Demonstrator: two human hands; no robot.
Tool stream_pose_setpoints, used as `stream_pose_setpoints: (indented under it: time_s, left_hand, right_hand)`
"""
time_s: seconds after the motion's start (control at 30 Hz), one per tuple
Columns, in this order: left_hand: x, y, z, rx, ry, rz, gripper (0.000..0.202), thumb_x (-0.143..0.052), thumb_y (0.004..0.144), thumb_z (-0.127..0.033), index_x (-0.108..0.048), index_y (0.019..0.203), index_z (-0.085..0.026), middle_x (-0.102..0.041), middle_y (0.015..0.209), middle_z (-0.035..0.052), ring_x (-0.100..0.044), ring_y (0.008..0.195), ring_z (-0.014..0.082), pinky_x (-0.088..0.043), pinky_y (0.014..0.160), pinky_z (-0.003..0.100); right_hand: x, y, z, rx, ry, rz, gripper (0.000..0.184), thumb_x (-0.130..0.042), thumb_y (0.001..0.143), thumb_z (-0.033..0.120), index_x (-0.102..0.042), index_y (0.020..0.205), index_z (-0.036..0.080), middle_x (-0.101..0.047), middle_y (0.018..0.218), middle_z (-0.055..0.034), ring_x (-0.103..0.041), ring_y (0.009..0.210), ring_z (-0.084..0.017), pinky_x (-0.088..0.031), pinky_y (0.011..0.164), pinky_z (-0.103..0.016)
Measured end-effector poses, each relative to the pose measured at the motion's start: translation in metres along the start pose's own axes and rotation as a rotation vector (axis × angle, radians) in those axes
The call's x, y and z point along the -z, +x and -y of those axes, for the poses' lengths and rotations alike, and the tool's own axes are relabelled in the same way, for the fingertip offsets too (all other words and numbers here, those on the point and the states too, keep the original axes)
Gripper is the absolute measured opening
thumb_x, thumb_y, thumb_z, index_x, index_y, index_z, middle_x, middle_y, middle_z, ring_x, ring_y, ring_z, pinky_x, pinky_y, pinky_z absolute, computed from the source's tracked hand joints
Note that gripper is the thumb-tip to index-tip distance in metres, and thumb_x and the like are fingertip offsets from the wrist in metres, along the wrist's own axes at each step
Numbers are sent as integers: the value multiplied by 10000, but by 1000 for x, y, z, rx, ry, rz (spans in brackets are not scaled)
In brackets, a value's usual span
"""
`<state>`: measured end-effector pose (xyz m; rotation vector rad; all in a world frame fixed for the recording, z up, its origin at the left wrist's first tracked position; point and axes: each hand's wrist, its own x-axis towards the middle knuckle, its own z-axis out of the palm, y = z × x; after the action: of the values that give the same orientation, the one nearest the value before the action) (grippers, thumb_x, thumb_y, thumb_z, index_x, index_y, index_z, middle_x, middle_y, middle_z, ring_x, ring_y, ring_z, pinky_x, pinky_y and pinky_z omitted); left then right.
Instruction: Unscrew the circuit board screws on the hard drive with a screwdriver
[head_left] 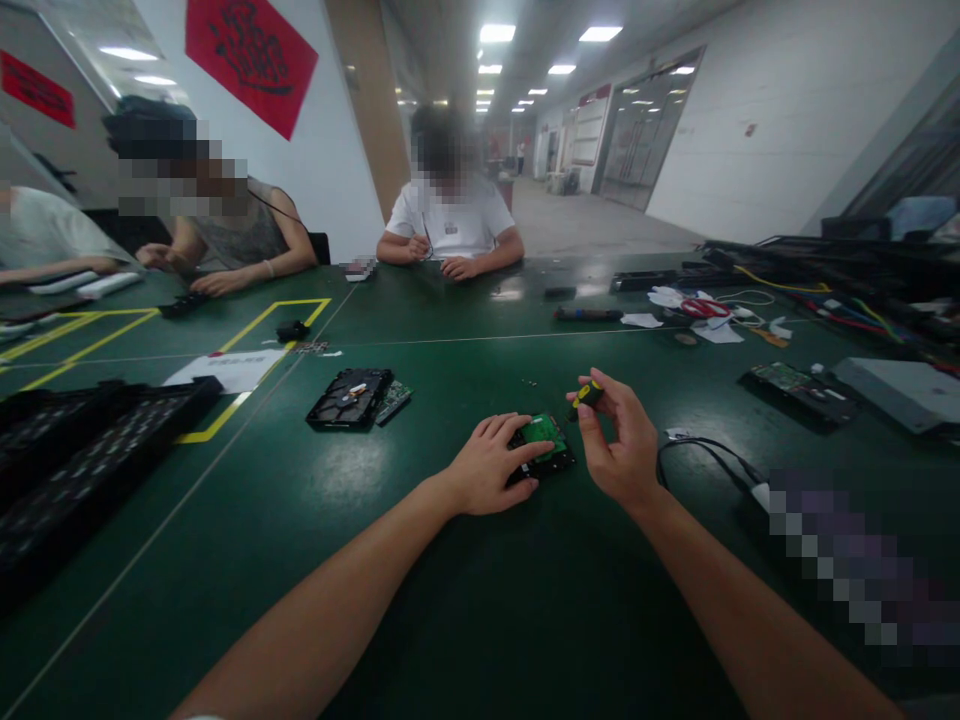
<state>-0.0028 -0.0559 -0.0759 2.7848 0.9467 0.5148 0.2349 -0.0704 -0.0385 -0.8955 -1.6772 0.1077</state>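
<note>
Left hand [491,465]: one, spread, laid over a drive; a fingertip on or just above the green board [541,428].
Right hand [619,435]: one, pinching a yellow-and-black screwdriver [589,396] between thumb and fingers, shaft end angled down toward the board's right edge.
Drive [559,463]: one, on the surface [450,610], under the left hand and just left of the right.
Small bits [530,382]: several, loose, just beyond the hands; probably screws.
Second drive [349,398]: one, left of the left hand, a loose board [393,402] against its side.
Third drive [799,392]: one, well to the right of the right hand.

Handling, as judged: press the drive flat at its edges, fingertips clear of the screw heads; stand the screwdriver upright, seat the tip fully, and bear down while turning, lest it slip across the board. Loose bits are best gathered away from the hands.

Not established: screwdriver tip, too small and dark to tell whether it touches; the drive's left part, covered by the left hand; screw heads, unreadable; an item [862,570] right of the right hand, pixelated; both forearms, cut off by the frame.
</note>
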Motion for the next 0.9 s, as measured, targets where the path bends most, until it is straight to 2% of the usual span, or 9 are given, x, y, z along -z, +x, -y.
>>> stream_pose_setpoints:
  time_s: [0.57, 0.77, 0.9]
  left_hand:
    - [2, -1, 0, -13, -38, -13, 667, -683, 934, -479, -492, 1569, -405, -361, 1661, 92, -353, 1515, 419, -308, 1217, 651]
    - [0, -2, 2, -17, -32, -8, 637, -683, 941, -483, -518, 1553, -415, -357, 1672, 85, -349, 1518, 433, -312, 1208, 670]
    - [-2, -2, 3, -23, -12, -4, 607, -677, 951, -494, -547, 1534, -390, -340, 1679, 97, -330, 1532, 432, -307, 1217, 664]
  right_hand:
    - [2, 2, -4, 14, -61, -47, 537, -613, 1005, 191, -522, 1521, 311, -669, 1348, -122, -750, 1053, -273, -658, 917, -512]
    - [7, 10, 0, 66, -197, -96, 500, -651, 982, 217, -600, 1464, 340, -675, 1221, -107, -680, 1055, -285, -651, 848, -486]
    - [8, 12, 2, 70, -204, -93, 508, -655, 976, 212, -611, 1463, 353, -657, 1171, -100, -657, 1008, -272, -646, 818, -472]
